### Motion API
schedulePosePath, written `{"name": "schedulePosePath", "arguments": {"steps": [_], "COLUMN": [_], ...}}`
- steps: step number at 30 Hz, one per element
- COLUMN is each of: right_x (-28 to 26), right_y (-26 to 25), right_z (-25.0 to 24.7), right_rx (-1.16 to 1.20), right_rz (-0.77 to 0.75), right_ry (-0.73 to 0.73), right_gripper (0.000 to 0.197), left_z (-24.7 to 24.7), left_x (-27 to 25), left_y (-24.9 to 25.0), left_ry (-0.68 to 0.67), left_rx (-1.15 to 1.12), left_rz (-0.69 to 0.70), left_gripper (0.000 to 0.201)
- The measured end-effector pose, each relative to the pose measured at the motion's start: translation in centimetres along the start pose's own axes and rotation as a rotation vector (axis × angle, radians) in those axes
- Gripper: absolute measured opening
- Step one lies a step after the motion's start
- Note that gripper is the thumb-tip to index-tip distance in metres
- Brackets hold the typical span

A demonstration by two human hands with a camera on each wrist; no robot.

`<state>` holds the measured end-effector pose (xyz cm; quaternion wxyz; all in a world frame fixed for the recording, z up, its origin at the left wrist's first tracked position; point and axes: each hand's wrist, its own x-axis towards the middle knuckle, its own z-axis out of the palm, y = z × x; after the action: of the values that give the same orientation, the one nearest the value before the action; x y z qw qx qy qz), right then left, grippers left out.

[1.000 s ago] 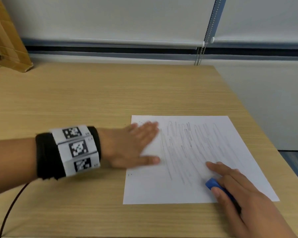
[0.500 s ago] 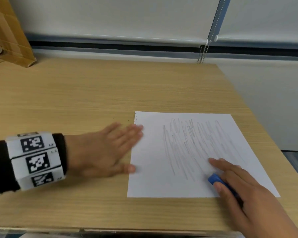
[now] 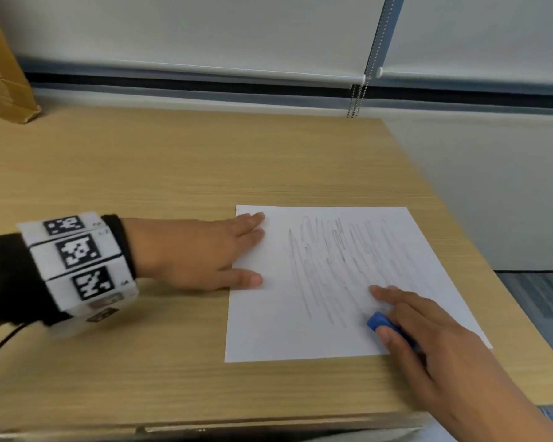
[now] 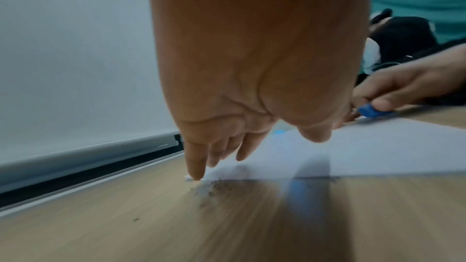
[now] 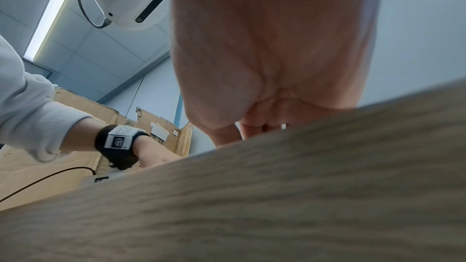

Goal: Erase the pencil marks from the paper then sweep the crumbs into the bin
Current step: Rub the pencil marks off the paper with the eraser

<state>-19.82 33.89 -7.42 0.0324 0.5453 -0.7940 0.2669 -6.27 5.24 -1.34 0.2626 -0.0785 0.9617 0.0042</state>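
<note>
Wooden desk [image 3: 173, 173], scribbled paper [image 3: 300, 339], white blinds [image 3: 205, 27], cardboard box [image 3: 0, 74]

L hand [image 3: 192, 253] flat on paper [image 3: 268, 330] edge; R hand [image 3: 434, 342] w/ blue eraser [image 3: 376, 321] at pencil marks [image 3: 336, 260].

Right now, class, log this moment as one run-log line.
left hand: flat on paper edge | right hand: grips eraser on paper | pencil marks: remain

Black wristband [image 3: 13, 279], white coded tags [image 3: 77, 253], grey sleeve [image 5: 27, 111]
</note>
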Motion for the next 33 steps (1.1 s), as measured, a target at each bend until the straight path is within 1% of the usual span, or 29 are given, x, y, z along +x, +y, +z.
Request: {"name": "schedulePosePath", "arguments": {"steps": [3, 5, 6, 8, 9, 10, 12, 14, 15, 17, 19, 23, 27, 30, 33], "right_x": [0.3, 0.6, 0.9, 1.6, 2.2, 3.1, 5.7, 8.7, 10.3, 13.2, 15.8, 19.1, 20.7, 21.0, 20.4], "right_y": [-0.2, -0.4, -0.6, -0.9, -1.4, -1.9, -3.0, -3.5, -3.5, -3.2, -2.6, -1.8, -2.0, -1.8, -1.9], "right_z": [-0.4, -0.8, -1.1, -2.3, -3.2, -4.2, -6.2, -7.1, -7.1, -6.0, -4.1, -0.5, 1.1, 1.3, 1.2], "right_rx": [-0.015, -0.041, -0.056, -0.106, -0.155, -0.206, -0.263, -0.225, -0.181, -0.106, -0.101, -0.245, -0.331, -0.301, -0.222], "right_rz": [0.03, 0.057, 0.074, 0.131, 0.141, 0.135, 0.154, 0.134, 0.112, 0.036, -0.047, -0.159, -0.231, -0.257, -0.311], "right_ry": [-0.067, -0.127, -0.151, -0.208, -0.254, -0.288, -0.32, -0.312, -0.32, -0.368, -0.436, -0.554, -0.604, -0.618, -0.695], "right_gripper": [0.04, 0.046, 0.053, 0.074, 0.079, 0.074, 0.05, 0.028, 0.022, 0.015, 0.012, 0.016, 0.02, 0.018, 0.017], "left_z": [-1.2, -1.4, -1.5, -1.7, -1.9, -2.0, -2.1, -2.1, -2.1, -2.2, -2.2, -2.2, -2.1, -2.1, -2.1], "left_x": [1.3, 2.2, 2.6, 3.2, 3.4, 3.5, 3.6, 3.8, 3.8, 3.8, 3.8, 3.8, 4.0, 4.2, 4.4], "left_y": [-0.2, -0.1, -0.1, -0.2, -0.2, -0.2, -0.2, -0.3, -0.3, -0.3, -0.3, -0.4, -0.5, -0.6, -0.5], "left_ry": [0.063, 0.099, 0.116, 0.126, 0.121, 0.118, 0.118, 0.116, 0.113, 0.111, 0.113, 0.127, 0.136, 0.138, 0.135], "left_rx": [-0.016, 0.01, 0.018, 0.028, 0.035, 0.042, 0.05, 0.045, 0.04, 0.026, 0.017, -0.017, -0.008, -0.001, 0.009], "left_rz": [-0.017, -0.013, -0.006, 0.004, 0.004, 0.004, 0.001, -0.005, -0.008, -0.012, -0.014, -0.021, -0.021, -0.012, -0.007], "left_gripper": [0.098, 0.099, 0.099, 0.101, 0.103, 0.104, 0.107, 0.111, 0.112, 0.113, 0.112, 0.109, 0.109, 0.11, 0.108]}}
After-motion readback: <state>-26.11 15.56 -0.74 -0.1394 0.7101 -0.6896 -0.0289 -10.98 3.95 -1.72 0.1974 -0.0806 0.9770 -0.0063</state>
